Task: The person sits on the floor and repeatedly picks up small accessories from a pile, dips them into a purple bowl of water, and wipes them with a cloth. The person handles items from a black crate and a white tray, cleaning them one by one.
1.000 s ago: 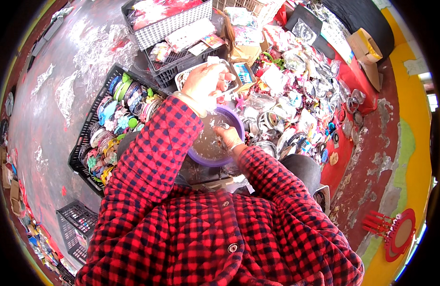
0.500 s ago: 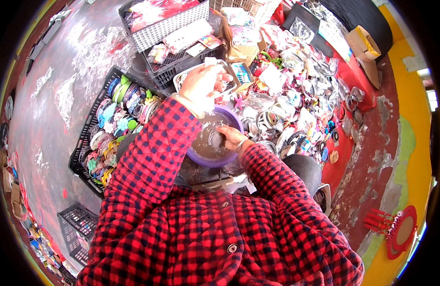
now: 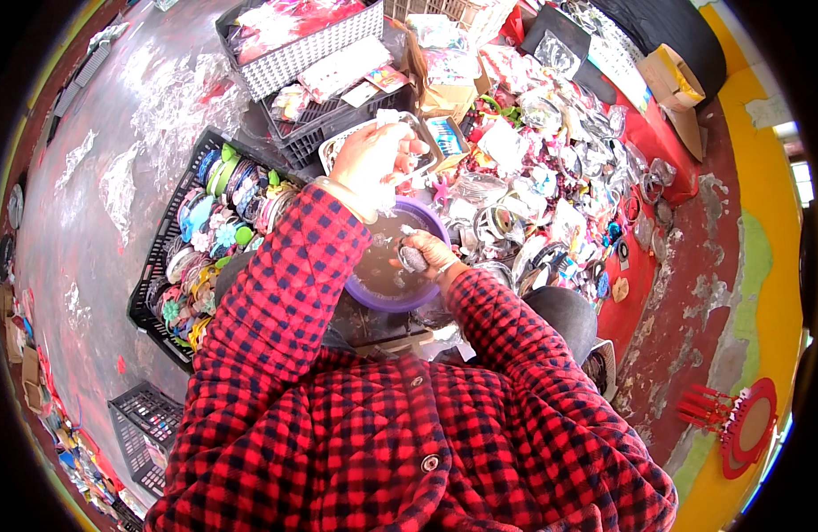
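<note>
Between my knees stands a purple basin [image 3: 371,297] of murky brownish water. My right hand [image 3: 437,252] is over the basin, its fingers wrapped round a rounded grey lump [image 3: 413,260] that looks wet and spongy; its exact kind does not show. Farther up, my left hand [image 3: 373,155] is raised over a white tray [image 3: 336,142] beyond the basin. Its fingers are bent inward and bright light washes them out, so what they hold, if anything, cannot be made out. Beside the tray is a small open cardboard box [image 3: 447,142] with blue-and-white contents.
A black crate [image 3: 152,306] of colourful headbands stands at my left. Stacked crates [image 3: 302,66] are beyond it. To the right spreads a large heap of plastic-wrapped hair accessories [image 3: 551,195] on red cloth. A smaller black crate [image 3: 147,434] sits low at the left.
My right hand has come up slightly from the water, and the grey lump now shows more plainly in its fingers. My left hand stays almost in place.
</note>
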The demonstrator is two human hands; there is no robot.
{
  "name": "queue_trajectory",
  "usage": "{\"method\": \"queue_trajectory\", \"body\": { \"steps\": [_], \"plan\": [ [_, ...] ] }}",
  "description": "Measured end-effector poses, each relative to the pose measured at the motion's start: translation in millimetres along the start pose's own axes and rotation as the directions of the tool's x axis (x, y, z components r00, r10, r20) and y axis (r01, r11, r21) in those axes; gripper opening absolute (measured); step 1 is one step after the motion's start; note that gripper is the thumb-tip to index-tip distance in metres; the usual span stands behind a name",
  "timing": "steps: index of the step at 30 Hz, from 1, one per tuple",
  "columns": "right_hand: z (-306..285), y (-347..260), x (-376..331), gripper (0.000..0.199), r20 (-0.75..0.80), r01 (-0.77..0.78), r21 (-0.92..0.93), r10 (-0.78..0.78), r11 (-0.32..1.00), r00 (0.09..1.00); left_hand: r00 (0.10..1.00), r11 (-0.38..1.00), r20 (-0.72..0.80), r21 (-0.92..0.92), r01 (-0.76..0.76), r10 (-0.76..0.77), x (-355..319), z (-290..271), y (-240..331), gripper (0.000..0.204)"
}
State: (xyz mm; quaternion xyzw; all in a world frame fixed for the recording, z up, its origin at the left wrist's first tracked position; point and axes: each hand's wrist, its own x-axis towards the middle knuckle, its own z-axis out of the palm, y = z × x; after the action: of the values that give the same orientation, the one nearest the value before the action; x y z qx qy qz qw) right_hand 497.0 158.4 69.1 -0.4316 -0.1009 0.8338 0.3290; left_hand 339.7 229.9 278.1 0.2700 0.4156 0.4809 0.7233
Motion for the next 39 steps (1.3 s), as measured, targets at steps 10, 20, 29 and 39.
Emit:
{"method": "queue_trajectory", "body": {
  "steps": [10,20,29,39],
  "plan": [
    [12,-9,-9,0.018,0.089,-0.031,-0.197,0.049,0.98,0.995,1.0,1.0,-0.003,0.03,-0.005,0.005,-4,3,1,0.017],
    [49,-13,-34,0.03,-0.122,-0.054,-0.463,-0.003,0.885,0.993,1.0,1.0,-0.018,0.025,-0.005,0.005,0,0,0,0.014],
    [57,-10,-37,0.021,-0.194,-0.017,-0.45,-0.079,0.893,0.978,1.0,0.999,-0.022,0.051,0.0,0.001,1,2,-1,0.012],
    [59,-10,-38,0.021,-0.218,-0.052,-0.487,-0.064,0.872,0.974,1.0,1.0,-0.019,0.026,0.015,-0.014,-3,7,2,0.013]
  ]
}}
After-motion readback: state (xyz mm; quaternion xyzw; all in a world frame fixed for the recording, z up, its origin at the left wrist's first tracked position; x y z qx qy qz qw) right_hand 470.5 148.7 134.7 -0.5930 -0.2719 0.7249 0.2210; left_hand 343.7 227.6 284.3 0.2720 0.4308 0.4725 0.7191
